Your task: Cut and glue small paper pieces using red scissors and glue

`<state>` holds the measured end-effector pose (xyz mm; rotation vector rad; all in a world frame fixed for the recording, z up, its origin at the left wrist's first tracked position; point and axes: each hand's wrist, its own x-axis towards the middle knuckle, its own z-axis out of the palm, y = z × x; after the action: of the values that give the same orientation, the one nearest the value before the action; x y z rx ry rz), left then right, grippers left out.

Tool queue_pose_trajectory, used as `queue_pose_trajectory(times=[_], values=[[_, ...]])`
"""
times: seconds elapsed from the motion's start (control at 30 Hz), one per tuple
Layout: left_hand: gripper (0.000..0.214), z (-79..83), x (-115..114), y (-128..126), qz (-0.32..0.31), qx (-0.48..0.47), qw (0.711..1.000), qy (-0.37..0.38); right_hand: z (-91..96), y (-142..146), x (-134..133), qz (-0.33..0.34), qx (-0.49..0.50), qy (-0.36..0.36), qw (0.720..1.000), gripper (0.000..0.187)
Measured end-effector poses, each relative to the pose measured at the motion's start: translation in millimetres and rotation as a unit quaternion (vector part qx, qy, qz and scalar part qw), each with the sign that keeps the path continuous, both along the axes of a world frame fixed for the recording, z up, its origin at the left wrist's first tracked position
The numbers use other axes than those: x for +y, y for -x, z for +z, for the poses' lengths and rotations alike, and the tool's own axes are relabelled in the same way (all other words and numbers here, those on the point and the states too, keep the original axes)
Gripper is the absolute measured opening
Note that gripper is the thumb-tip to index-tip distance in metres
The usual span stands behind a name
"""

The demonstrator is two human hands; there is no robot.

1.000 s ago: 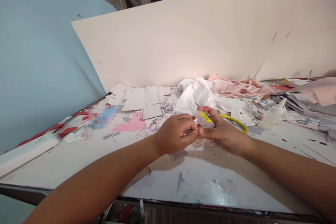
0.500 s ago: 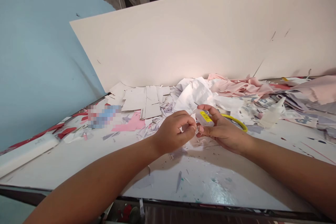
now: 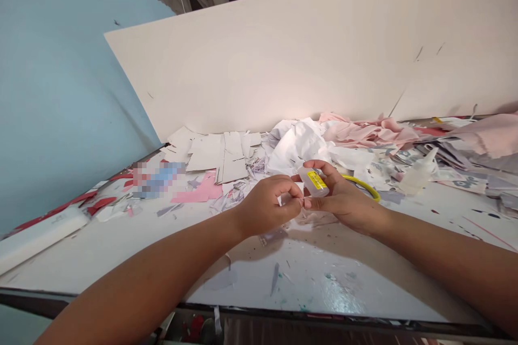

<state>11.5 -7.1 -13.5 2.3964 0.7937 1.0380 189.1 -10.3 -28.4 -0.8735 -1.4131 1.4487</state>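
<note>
A small translucent bottle (image 3: 313,183) with a yellow label sits tilted in my right hand (image 3: 343,197), whose fingers curl behind it. My left hand (image 3: 273,199) is closed in a pinch, its thumb and fingertips meeting my right thumb just below the bottle. What lies in that pinch is too small or hidden to make out. Behind my right hand a yellow ring-shaped thing (image 3: 366,187) shows in part. To the right, a translucent squeeze bottle (image 3: 416,175) with a pointed nozzle leans on the table.
The white table (image 3: 141,250) carries grey card pieces (image 3: 204,152), pink paper (image 3: 202,188), crumpled white paper (image 3: 299,143) and pink cloth (image 3: 372,132). Behind them stands a tall white board (image 3: 263,64). A white box-like bar (image 3: 44,237) lies at the left edge.
The bottle in my right hand has turned slightly, so more of its body and label shows. My hands stay together in nearly the same place; the view has shifted a little.
</note>
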Motion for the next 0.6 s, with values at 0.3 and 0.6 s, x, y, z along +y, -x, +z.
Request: queue_pose_trajectory(times=[0.3, 0.6], values=[[0.01, -2.2, 1.9, 1.6, -0.008, 0.021, 1.0, -0.017, 0.1, -0.4, -1.9, -0.018, -0.038, -0.027, 0.999, 0.062], [0.013, -5.3, 2.9, -1.3, 0.014, 0.009, 1.0, -0.019, -2.6, 1.9, -0.6, -0.013, -0.051, -0.032, 0.998, 0.058]])
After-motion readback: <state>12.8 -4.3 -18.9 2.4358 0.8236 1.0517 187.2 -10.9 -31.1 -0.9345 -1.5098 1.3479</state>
